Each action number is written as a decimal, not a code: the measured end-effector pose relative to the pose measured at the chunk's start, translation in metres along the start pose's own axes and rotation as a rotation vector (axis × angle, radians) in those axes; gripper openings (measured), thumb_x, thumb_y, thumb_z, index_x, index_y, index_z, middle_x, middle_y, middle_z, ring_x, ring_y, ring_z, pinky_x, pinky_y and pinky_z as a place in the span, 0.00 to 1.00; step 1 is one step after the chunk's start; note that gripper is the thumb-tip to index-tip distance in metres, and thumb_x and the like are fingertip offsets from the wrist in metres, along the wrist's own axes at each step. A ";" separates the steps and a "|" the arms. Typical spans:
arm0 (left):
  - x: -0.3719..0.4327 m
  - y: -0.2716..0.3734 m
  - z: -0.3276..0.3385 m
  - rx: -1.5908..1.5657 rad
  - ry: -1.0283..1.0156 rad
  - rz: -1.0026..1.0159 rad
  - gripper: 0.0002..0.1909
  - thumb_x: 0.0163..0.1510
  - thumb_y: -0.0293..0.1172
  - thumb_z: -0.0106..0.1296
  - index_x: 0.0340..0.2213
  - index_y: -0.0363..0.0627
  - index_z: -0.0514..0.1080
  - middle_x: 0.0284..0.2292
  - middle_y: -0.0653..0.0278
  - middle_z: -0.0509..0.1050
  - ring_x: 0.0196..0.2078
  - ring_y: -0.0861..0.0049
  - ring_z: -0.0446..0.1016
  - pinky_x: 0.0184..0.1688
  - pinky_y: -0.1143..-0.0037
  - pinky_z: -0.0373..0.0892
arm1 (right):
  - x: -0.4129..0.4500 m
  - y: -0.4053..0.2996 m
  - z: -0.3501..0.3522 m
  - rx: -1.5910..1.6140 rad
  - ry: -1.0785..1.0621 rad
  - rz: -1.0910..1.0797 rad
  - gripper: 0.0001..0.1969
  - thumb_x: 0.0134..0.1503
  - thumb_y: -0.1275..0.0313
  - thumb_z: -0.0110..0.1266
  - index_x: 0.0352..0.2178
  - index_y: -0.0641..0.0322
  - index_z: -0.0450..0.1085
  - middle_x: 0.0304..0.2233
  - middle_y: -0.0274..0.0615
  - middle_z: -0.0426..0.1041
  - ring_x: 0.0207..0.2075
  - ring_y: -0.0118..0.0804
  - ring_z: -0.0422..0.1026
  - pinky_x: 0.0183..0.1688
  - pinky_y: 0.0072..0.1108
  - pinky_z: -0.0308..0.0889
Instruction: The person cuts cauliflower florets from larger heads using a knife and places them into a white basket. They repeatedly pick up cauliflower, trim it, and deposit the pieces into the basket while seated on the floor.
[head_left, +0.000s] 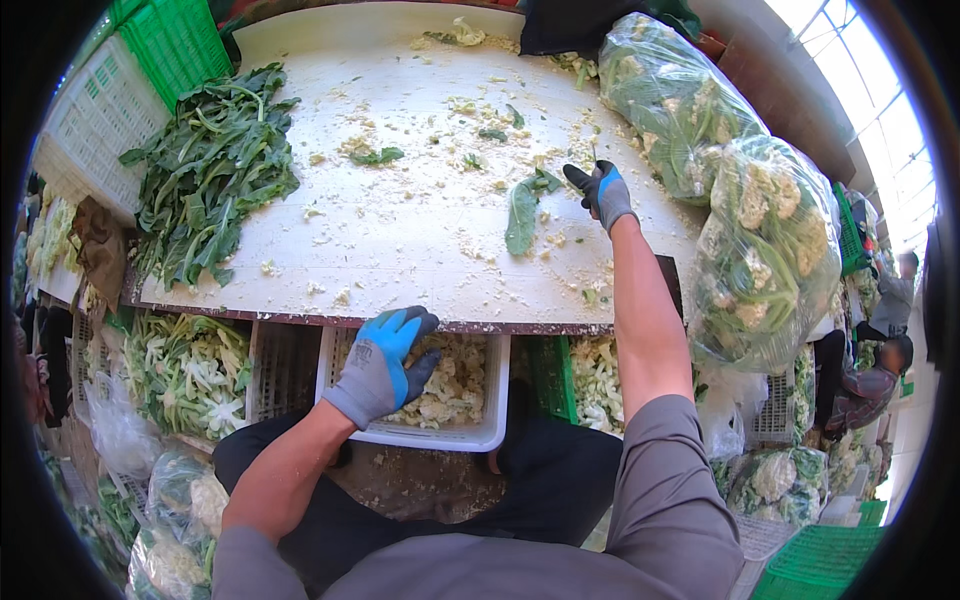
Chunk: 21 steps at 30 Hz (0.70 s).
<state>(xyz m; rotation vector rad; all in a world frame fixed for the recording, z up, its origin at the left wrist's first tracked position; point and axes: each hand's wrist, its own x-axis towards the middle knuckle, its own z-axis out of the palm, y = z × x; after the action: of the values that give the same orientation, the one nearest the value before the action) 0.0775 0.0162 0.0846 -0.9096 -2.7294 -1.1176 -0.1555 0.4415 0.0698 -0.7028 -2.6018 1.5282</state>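
Observation:
My left hand (390, 360), in a grey and blue glove with dark fingertips, is over the table's near edge and the white plastic crate (502, 405) of cauliflower florets (457, 375). Its thumb is apart from the fingers and it holds nothing visible. Over the right part of the white tabletop (420, 247), my right hand (602, 193), gloved alike, holds a thin tool (595, 150), apparently a small knife; most of it is hidden. A loose green leaf (521, 221) lies left of that hand, amid cauliflower crumbs.
Leaves (217, 165) are heaped at the table's left, beside a white crate (101, 120) and green crate (176, 49). Bagged cauliflowers (765, 247) line the right edge. Trimmings (187, 367) fill a space below left; a green crate (551, 375) stands below right. People (866, 390) are far right.

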 end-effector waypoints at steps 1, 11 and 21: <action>0.001 -0.001 0.002 0.000 -0.008 -0.003 0.21 0.58 0.34 0.64 0.51 0.39 0.77 0.50 0.46 0.78 0.53 0.46 0.77 0.57 0.56 0.72 | 0.005 -0.004 0.008 -0.049 -0.026 0.058 0.52 0.55 0.47 0.74 0.70 0.62 0.55 0.30 0.41 0.79 0.19 0.31 0.66 0.20 0.26 0.61; 0.003 -0.003 0.004 -0.026 -0.023 0.019 0.21 0.55 0.31 0.66 0.49 0.37 0.76 0.50 0.46 0.77 0.51 0.46 0.76 0.54 0.56 0.72 | -0.018 0.002 0.084 -0.512 0.000 -0.274 0.27 0.62 0.58 0.58 0.59 0.58 0.71 0.47 0.63 0.82 0.52 0.64 0.79 0.54 0.43 0.73; -0.006 -0.001 0.005 0.014 -0.155 -0.024 0.23 0.58 0.38 0.63 0.52 0.42 0.75 0.51 0.49 0.77 0.52 0.47 0.75 0.56 0.55 0.71 | -0.117 -0.184 0.212 0.689 -0.475 -0.420 0.30 0.55 0.74 0.73 0.57 0.69 0.68 0.34 0.39 0.76 0.26 0.32 0.74 0.26 0.24 0.73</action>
<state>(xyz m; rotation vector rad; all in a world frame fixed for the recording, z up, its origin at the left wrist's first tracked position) 0.0827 0.0161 0.0786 -1.0038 -2.8739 -1.0740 -0.1719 0.1451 0.1367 0.2756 -1.9968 2.4036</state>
